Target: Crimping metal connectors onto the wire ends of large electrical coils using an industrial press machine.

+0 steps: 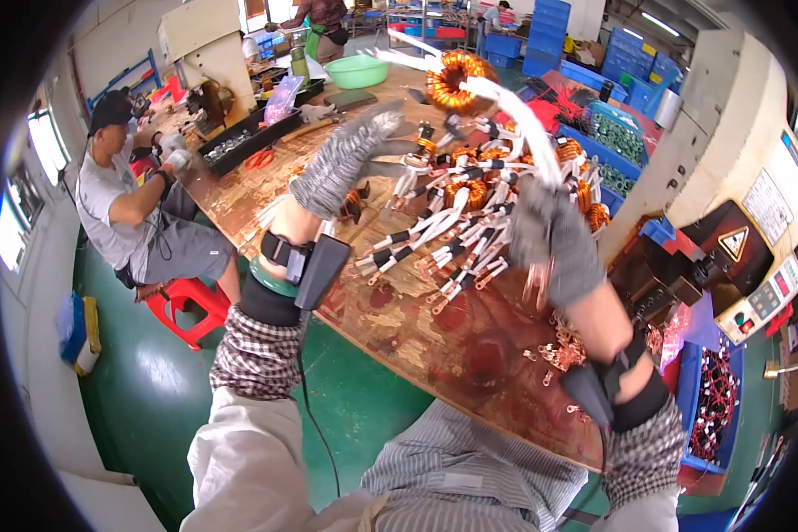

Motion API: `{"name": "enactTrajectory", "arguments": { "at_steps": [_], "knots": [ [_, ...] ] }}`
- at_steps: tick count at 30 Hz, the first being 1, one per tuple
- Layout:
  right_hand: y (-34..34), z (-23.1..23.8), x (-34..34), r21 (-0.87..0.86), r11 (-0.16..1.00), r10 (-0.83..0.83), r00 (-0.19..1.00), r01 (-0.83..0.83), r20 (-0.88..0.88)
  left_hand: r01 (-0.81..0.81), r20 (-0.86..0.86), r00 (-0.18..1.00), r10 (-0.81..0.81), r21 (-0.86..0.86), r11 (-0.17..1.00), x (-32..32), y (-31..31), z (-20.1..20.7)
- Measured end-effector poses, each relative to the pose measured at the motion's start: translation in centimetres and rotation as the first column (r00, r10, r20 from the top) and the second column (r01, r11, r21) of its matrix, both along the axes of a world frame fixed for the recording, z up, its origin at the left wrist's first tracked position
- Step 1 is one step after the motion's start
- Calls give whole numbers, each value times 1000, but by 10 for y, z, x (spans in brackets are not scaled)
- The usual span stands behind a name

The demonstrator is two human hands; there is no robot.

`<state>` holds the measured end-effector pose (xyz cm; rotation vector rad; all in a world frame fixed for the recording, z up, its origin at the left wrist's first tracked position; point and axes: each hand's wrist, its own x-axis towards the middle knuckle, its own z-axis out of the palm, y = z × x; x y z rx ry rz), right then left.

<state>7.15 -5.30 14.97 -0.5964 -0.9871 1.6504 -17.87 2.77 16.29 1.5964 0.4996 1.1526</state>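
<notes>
My right hand (559,239), in a grey glove, is closed round the white-sleeved leads (523,120) of a toroidal copper coil (436,89). The coil is raised over the far part of the table, its leads sticking out on both sides. My left hand (350,160), gloved too, is open with fingers stretched toward the far right and appears to hold nothing. Beneath and between the hands lies a pile of similar coils (465,195), with white-sleeved leads ending in copper lugs. Bare copper ends show below my right hand; its fingers are partly smeared by motion.
The worn wooden table (372,310) carries loose copper lugs (563,355) near my right forearm. A machine with a control box (762,297) stands at right, above a blue bin (687,390) of wires. Far left, a co-worker (120,177) sits by a black tray (239,146) and red scissors (259,160).
</notes>
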Motion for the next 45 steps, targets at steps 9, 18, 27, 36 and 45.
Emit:
{"name": "enactTrajectory", "arguments": {
  "at_steps": [9,18,27,36,45],
  "knots": [
    [145,-15,-16,-202,968,-81,948,149,308,-577,-608,500,617,298,760,-101,50,-90],
    [73,-4,-4,-160,981,-42,926,109,376,-633,-939,-49,340,292,717,-62,73,-122],
    [-39,-9,19,-7,997,59,690,-79,721,-372,-71,926,370,-334,866,-83,56,-159],
    [-68,-24,34,-35,977,163,630,-211,759,-156,335,893,299,-394,906,-59,-26,-99],
    [-101,-6,10,575,712,-516,256,-403,818,-55,220,970,102,-211,976,-52,-100,-80]
  ]
}}
